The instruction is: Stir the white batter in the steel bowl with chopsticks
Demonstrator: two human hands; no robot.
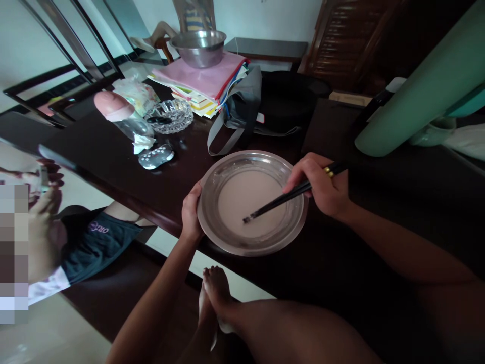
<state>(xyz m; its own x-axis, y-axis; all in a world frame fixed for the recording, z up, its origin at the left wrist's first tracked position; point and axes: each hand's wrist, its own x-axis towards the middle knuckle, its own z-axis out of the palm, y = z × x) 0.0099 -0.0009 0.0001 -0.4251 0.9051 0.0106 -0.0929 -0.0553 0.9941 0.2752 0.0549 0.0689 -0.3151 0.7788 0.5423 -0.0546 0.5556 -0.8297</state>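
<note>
A wide metal bowl (208, 232) stands at the edge of the dark table, in the middle of the view. Pale, milky liquid (242, 197) fills its lower part. My left hand (192, 210) grips the bowl's left rim, its fingers mostly hidden behind the side. Above the right rim, my right hand (320, 184) is closed round a pair of black chopsticks (278, 201) with gold bands. Their tips, smeared with something whitish, point down and left over the liquid; whether they touch it I cannot tell.
Left of the bowl lie a silver mouse-shaped object (156, 156), a glass ashtray (170, 117) and a pink-topped bottle (119, 111). Behind are a grey bag (242, 101) and another metal bowl (200, 48) on stacked papers (200, 76). A green cylinder (409, 86) leans at right. Another person (45, 222) sits left.
</note>
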